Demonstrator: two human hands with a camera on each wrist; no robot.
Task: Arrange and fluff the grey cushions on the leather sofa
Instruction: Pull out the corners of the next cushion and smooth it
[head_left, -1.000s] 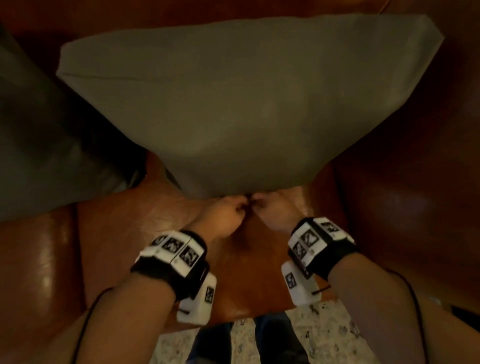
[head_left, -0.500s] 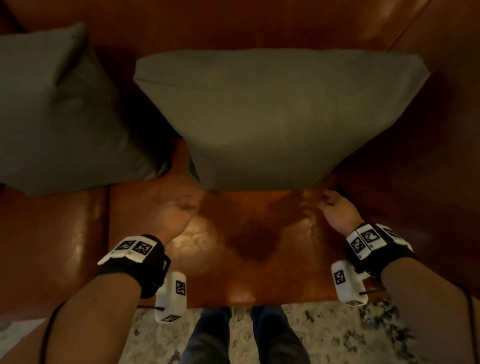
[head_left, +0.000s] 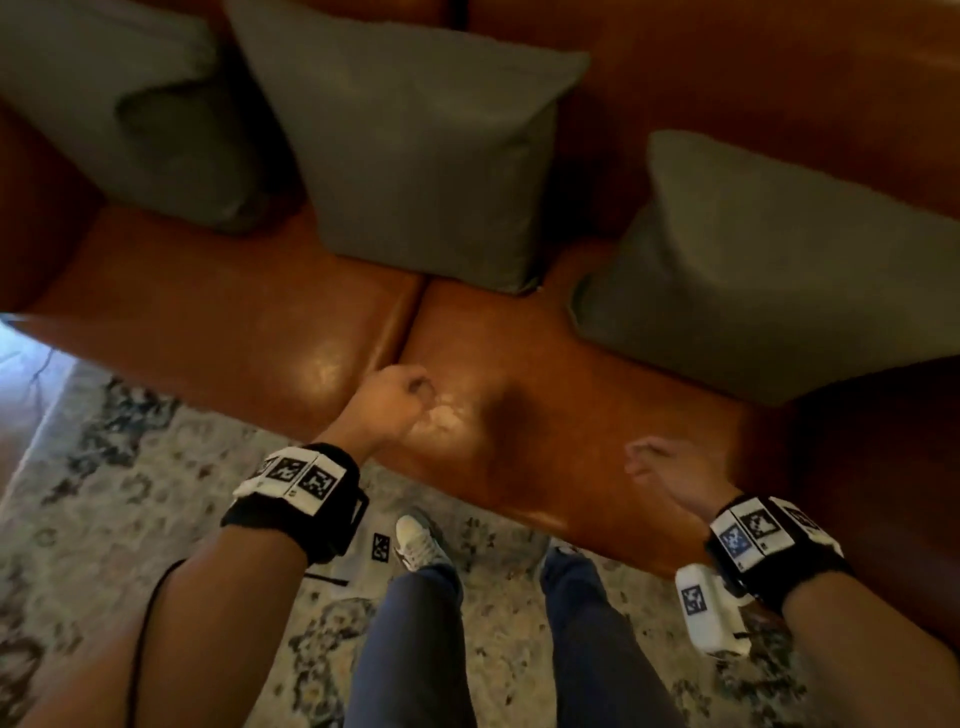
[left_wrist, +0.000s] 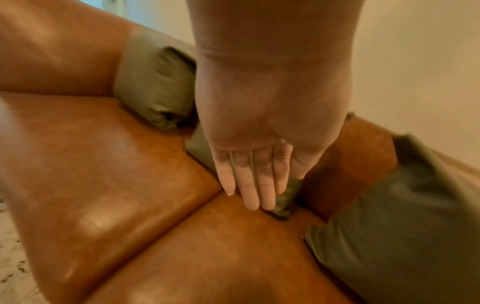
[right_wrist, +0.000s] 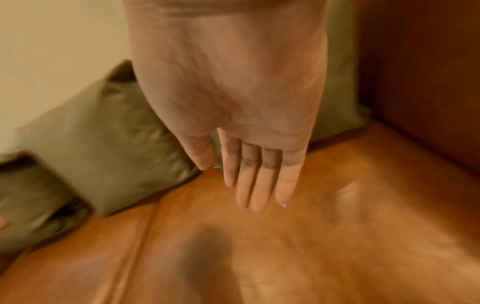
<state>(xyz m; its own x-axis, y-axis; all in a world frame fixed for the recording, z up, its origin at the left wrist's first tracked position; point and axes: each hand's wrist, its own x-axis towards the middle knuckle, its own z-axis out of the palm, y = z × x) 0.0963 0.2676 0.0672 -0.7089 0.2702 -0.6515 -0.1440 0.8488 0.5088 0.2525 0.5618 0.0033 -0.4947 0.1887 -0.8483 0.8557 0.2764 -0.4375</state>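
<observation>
Three grey cushions lean against the back of the brown leather sofa (head_left: 234, 322): a left cushion (head_left: 130, 104), a middle cushion (head_left: 415, 156) and a right cushion (head_left: 769, 270). My left hand (head_left: 400, 395) hovers over the seat's front, near the seam between the seat pads, and holds nothing. My right hand (head_left: 660, 467) hangs over the front edge of the right seat pad, also empty. In the left wrist view the left hand (left_wrist: 254, 181) has relaxed, nearly straight fingers above the seat. The right hand (right_wrist: 254, 181) shows the same in the right wrist view. Neither hand touches a cushion.
A patterned rug (head_left: 130, 467) lies in front of the sofa, with my legs and a white shoe (head_left: 415, 540) on it. The sofa's right armrest (head_left: 883, 493) rises beside my right wrist. A pale wall (left_wrist: 415, 61) stands behind the sofa.
Both hands let go of the middle cushion's lower edge and drew back toward the seat's front. The view pulled back, and a third cushion came into sight on the right.
</observation>
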